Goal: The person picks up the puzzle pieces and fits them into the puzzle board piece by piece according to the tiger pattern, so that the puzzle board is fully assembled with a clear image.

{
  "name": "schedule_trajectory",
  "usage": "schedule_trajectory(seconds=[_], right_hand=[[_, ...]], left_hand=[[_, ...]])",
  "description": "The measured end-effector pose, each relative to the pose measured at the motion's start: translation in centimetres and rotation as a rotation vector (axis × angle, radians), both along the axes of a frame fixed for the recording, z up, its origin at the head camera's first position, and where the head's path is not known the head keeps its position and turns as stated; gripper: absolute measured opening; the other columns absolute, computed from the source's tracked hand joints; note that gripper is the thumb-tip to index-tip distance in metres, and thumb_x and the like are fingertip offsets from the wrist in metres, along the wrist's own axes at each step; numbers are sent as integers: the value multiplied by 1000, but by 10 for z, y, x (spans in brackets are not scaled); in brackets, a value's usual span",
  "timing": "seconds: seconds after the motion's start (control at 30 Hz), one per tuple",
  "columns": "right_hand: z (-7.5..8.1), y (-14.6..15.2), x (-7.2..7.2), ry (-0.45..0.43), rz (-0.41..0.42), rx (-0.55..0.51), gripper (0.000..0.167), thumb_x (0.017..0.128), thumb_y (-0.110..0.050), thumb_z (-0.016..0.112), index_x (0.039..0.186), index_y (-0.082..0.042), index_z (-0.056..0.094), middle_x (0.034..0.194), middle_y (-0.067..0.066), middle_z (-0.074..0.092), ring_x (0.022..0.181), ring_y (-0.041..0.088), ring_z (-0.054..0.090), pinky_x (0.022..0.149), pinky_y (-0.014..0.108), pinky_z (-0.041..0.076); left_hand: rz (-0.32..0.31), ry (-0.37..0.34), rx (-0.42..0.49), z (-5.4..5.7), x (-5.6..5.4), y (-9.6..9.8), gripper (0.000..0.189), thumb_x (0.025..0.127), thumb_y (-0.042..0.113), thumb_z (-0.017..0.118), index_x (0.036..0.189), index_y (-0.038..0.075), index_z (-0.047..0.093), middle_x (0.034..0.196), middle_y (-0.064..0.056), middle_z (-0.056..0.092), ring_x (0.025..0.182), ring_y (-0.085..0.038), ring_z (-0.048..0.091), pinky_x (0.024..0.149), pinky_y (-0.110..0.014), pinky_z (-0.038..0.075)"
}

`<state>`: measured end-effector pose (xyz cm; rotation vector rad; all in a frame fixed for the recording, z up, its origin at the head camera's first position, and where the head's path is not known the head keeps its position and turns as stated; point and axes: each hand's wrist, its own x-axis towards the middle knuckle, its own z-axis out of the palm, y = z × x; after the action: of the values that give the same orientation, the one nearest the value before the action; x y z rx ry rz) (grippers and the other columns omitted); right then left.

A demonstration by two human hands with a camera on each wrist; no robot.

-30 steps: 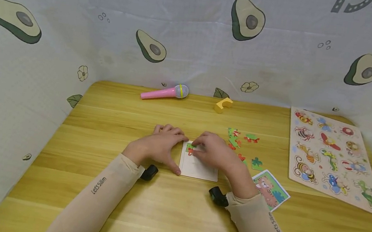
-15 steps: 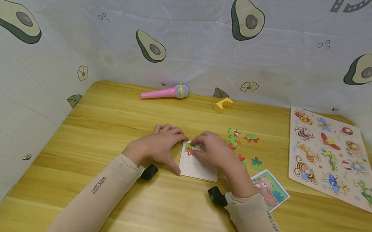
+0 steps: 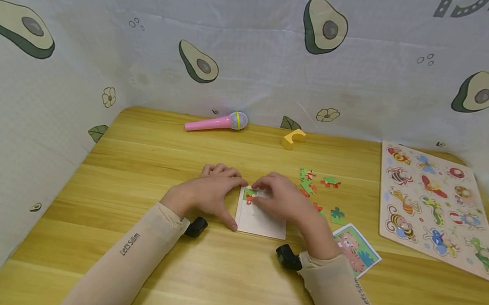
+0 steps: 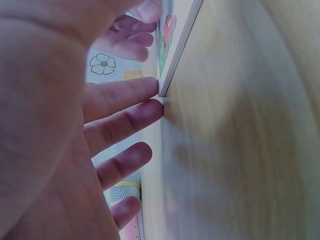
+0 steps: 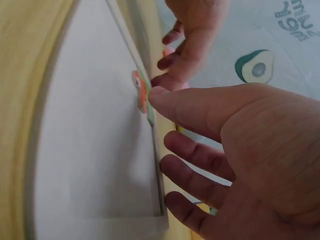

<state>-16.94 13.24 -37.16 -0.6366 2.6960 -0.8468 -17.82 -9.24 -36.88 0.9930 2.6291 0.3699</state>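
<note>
A small pale puzzle tray [image 3: 261, 220] lies flat on the wooden table. One green-and-red jigsaw puzzle piece [image 3: 249, 195] sits in its upper left corner. Along the tray's left side, my left hand [image 3: 212, 194] rests with its fingers spread. Its thumb is at the lower left corner; its index fingertip meets the upper corner, also seen in the left wrist view. Over the tray, my right hand [image 3: 282, 198] has thumb and index finger at the right edge of the piece. In the right wrist view its thumb [image 5: 167, 100] overlaps the piece [image 5: 140, 92], while the index finger is mostly hidden.
Several loose puzzle pieces [image 3: 330, 182] lie right of the tray. A cat picture card [image 3: 353, 250] is partly under the right forearm. A large insect puzzle board [image 3: 439, 207] lies at the right, a pink toy microphone [image 3: 216, 121] and a yellow arch block [image 3: 293, 138] at the back.
The puzzle piece has shifted slightly left into the tray's corner, and my right thumb and index finger have moved slightly with it. My left hand has stayed in place.
</note>
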Motion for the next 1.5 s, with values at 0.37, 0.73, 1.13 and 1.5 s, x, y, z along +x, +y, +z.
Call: schedule_trajectory(seconds=[0.37,0.73,1.13,1.5], right_hand=[[21,34,-2,-31,-38,-120,34,95,-13,71,125,0,66,126,17,61,112,35,58,92,49,49],[37,59,5,-55,-41,-44,37,90,-11,76,123,4,66,114,16,65,100,32,61,86,46,52],[26,80,8,-117,-19,88,38,84,-19,84,112,0,70,102,7,66,94,26,60,86,45,51],[16,82,8,-93,-46,84,38,82,-22,86,108,0,71,98,6,65,90,25,59,84,45,49]], left_hand=[[13,-12,1,-1,1,-1,100,65,65,86,146,19,51,139,4,47,130,-21,33,105,-45,21],[6,-9,-12,-1,0,0,102,64,68,85,148,21,50,142,4,45,131,-21,32,106,-46,20],[7,-16,6,1,0,-1,102,65,65,86,149,20,49,144,2,44,131,-22,31,106,-47,20],[9,-22,-9,1,-1,0,103,65,66,86,149,20,49,143,3,44,131,-23,31,104,-47,21]])
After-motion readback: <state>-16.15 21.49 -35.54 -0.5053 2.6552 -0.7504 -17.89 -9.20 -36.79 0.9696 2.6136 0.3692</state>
